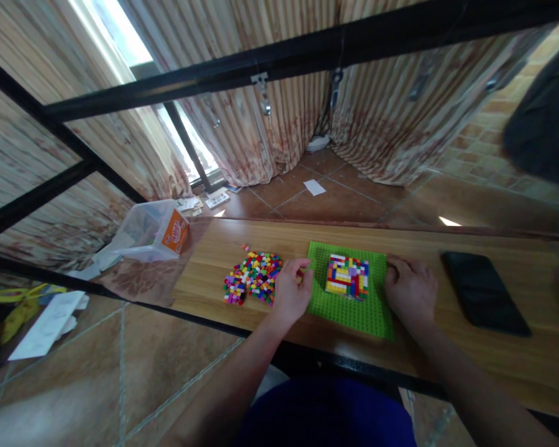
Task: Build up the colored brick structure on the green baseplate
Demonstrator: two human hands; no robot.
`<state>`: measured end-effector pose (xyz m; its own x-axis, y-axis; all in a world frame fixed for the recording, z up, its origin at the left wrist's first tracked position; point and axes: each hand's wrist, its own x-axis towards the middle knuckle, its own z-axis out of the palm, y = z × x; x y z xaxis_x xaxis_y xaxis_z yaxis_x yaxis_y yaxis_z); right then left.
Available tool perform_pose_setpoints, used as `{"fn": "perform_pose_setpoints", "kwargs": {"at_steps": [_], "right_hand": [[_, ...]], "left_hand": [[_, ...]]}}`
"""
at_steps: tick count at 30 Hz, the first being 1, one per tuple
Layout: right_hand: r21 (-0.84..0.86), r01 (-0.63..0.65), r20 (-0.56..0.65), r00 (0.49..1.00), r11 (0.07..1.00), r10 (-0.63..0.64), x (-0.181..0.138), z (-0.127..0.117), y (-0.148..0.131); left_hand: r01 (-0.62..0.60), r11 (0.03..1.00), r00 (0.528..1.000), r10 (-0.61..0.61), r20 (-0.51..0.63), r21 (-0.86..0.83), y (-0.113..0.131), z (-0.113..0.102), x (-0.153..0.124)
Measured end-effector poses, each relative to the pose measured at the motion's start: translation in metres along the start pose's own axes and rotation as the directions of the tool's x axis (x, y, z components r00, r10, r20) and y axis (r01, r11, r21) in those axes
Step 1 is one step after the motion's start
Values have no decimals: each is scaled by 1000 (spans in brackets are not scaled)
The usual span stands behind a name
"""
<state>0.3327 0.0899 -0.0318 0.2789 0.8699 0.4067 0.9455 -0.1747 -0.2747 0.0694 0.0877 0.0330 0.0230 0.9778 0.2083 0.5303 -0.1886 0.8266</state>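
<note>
Left hand [292,289], fingertips parted, at 9 o'clock of multicoloured plastic-brick block [348,277] on green studded plastic baseplate [349,318]; right hand [412,290] at 3, grip unclear. Block probably light, stiff; grasp sides.

White light glares through the window [121,31] between the striped curtains [284,25], the tiled floor [163,372] shines at the bottom left, it is a bit dim inside, the little toy bricks [261,273] look slightly fuzzy, and things near the edges are stretched and blurry
</note>
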Motion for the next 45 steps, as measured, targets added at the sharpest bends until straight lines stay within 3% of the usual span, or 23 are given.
{"fn": "perform_pose_setpoints", "kwargs": {"at_steps": [6, 11, 17, 21, 25, 29, 35, 41, 45], "right_hand": [[-4, -10, 3, 1000, 1000, 10, 0, -3, -3], [-12, -10, 11, 1000, 1000, 10, -1, -4, -3], [-25, -6, 4, 1000, 1000, 6, -1, -5, -3], [-30, -7, 6, 1000, 1000, 7, 0, -6, -4], [-38, -12, 10, 1000, 999, 12, 0, -6, -5], [-23, -17, 10, 1000, 1000, 18, 0, -5, -5], [-6, -20, 22, 1000, 1000, 21, 0, -6, -6], [-1, -12, 8, 1000, 1000, 12, 0, -4, -5], [-10, -19, 0, 1000, 1000, 19, 0, -4, -5]], "left_hand": [[-71, 911, 998, 63, 31, 407, -28, -47, -22], [-111, 805, 994, 101, 50, 583, -40, -50, -29], [-140, 767, 990, 111, 85, 626, -42, -47, -24], [-158, 789, 987, 138, 81, 594, -42, -47, -21], [-162, 917, 987, 142, 81, 364, -31, -47, -21], [-48, 995, 995, 39, 97, 92, -17, -44, -20], [60, 993, 997, -56, 47, -98, -17, -33, -18], [127, 986, 992, -124, 39, -104, -23, -21, -18], [102, 990, 990, -111, 92, 96, -25, -22, -14]]}}
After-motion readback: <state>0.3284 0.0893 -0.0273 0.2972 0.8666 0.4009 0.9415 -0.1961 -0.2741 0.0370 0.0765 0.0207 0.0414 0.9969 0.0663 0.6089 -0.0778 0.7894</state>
